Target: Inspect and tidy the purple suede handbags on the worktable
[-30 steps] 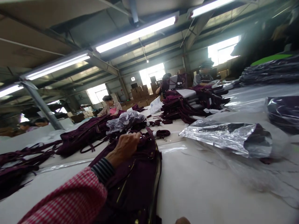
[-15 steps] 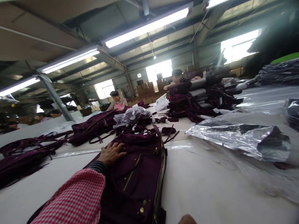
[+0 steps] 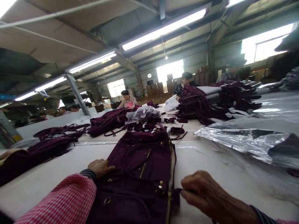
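Note:
A dark purple backpack (image 3: pixel 137 165) lies flat on the table in front of me, with gold studs and zips. Along its right side runs an open-looking zip edge (image 3: pixel 171 174). My left hand (image 3: pixel 101 168) grips the backpack's left edge, thumb on top of the fabric; part of the fingers is hidden. To the right, my right hand (image 3: pixel 203 193) is closed in a pinch on a short dark strap (image 3: pixel 177 190) beside the zip. Coiled purple straps (image 3: pixel 176 130) lie beyond the backpack's top.
More purple bags lie at the left (image 3: pixel 46 152) and behind (image 3: pixel 107 119). A tall stack of purple bags (image 3: pixel 198 99) stands at the back right. Clear plastic bags (image 3: pixel 243 137) spread over the right side. Co-workers (image 3: pixel 127 100) sit across the table; another person's hand touches the left bag.
My left hand has slid from the backpack's upper part down to its left edge. My right hand has come up from the bottom edge and taken hold of the strap. The view has shifted left.

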A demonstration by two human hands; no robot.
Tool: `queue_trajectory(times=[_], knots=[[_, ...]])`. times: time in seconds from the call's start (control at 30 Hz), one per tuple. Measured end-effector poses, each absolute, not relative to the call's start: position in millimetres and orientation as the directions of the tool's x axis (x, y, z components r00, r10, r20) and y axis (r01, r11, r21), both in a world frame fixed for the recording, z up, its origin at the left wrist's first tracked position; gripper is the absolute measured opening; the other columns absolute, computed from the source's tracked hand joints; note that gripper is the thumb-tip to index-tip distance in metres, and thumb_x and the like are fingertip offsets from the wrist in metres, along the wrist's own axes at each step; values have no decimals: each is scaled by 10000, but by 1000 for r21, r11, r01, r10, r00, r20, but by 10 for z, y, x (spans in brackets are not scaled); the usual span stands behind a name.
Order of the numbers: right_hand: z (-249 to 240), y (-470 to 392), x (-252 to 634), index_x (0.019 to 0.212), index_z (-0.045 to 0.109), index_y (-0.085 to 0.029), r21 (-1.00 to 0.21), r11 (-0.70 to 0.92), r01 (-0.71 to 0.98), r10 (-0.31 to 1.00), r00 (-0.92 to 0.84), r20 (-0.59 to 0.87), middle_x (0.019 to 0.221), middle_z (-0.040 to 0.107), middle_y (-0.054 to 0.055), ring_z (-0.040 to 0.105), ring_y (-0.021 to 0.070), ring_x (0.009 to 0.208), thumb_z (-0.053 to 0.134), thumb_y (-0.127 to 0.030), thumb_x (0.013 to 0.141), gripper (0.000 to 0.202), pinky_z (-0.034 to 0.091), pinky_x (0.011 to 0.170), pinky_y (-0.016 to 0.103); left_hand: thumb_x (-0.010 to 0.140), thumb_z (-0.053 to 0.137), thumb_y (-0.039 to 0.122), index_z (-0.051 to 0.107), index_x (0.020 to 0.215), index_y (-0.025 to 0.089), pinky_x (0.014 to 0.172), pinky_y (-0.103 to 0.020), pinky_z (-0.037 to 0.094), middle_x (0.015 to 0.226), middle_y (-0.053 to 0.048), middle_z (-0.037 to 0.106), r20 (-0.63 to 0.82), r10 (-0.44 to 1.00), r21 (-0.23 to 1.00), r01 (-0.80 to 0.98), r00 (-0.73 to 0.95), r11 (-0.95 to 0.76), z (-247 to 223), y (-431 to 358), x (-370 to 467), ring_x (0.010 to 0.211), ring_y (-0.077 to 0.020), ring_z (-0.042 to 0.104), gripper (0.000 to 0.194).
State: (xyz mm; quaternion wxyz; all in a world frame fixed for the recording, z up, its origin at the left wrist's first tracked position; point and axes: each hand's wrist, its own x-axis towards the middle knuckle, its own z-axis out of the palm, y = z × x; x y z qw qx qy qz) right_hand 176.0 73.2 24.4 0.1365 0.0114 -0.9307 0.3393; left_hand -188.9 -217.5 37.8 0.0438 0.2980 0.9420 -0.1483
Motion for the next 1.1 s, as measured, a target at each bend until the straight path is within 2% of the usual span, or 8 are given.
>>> queue_trajectory(times=[0.1, 0.27, 0.33, 0.5, 0.73, 0.87, 1.0, 1.1], knots=[[384, 992, 1822, 557, 351, -190, -605, 796, -13, 135, -971, 198, 551, 294, -56, 293, 103, 531, 538, -313, 934, 438, 238, 576, 291, 900, 388, 591, 751, 974, 138, 893, -491, 508, 1033, -235, 741, -246, 574, -314, 624, -781, 715, 531, -2395, -1647, 1016, -406, 702, 585], [447, 1283, 1689, 730, 633, -187, -639, 769, -15, 172, -958, 230, 757, 597, 3, 528, 149, 708, 547, -443, 968, 360, 366, 672, 271, 910, 484, 383, 720, 1030, 184, 898, -494, 490, 1058, -169, 729, -154, 726, -430, 707, -671, 562, 964, -1998, -1216, 1011, -384, 684, 331], [383, 1262, 1526, 802, 662, -183, -638, 770, -32, 230, -918, 324, 848, 636, 24, 565, 166, 774, 507, -399, 996, 329, 402, 735, 286, 965, 413, 301, 698, 1027, 219, 874, -431, 501, 1044, -120, 721, -29, 843, -337, 799, -538, 498, 1070, -1552, -981, 977, -315, 683, 303], [-71, 1049, 1227, 889, 665, -196, -566, 809, -158, 98, -914, 395, 974, 674, 43, 605, 186, 905, 483, -216, 979, 204, 458, 813, 293, 891, 485, 106, 634, 1145, 267, 1002, -307, 466, 1203, -17, 688, 13, 1000, 66, 998, 6, -6, 745, -399, -478, 1123, -205, 600, 336], [-350, 1095, 1251, 776, 592, -181, -567, 815, -117, 172, -886, 430, 912, 660, 65, 612, 195, 873, 487, -194, 960, 213, 471, 809, 304, 872, 598, 200, 559, 1124, 247, 815, -333, 468, 1166, -21, 658, -109, 985, 92, 988, 133, -123, 252, 44, -428, 1058, -223, 585, 259], [-351, 1105, 1214, 778, 570, -183, -562, 819, -118, 172, -883, 437, 886, 648, 46, 599, 181, 848, 491, -183, 963, 201, 456, 763, 287, 943, 595, 314, 571, 997, 242, 787, -367, 382, 992, 10, 680, -52, 985, -21, 986, 167, -168, 307, -15, -491, 1010, -215, 550, 92], [-397, 1072, 1185, 739, 520, -187, -457, 885, -88, 156, -869, 470, 833, 625, 37, 568, 192, 855, 491, -138, 942, 211, 432, 735, 292, 1003, 538, 455, 555, 713, 186, 822, -421, 324, 709, -15, 643, 37, 933, -253, 907, 358, -337, 302, -24, -551, 896, -217, 521, 396], [-400, 1055, 1198, 738, 514, -187, -349, 931, -103, 96, -856, 508, 837, 612, 44, 551, 204, 902, 467, -123, 954, 231, 433, 776, 303, 997, 542, 415, 527, 589, 177, 775, -424, 299, 617, -24, 618, 40, 891, -268, 864, 452, -426, 332, -42, -642, 755, -188, 510, 473]])
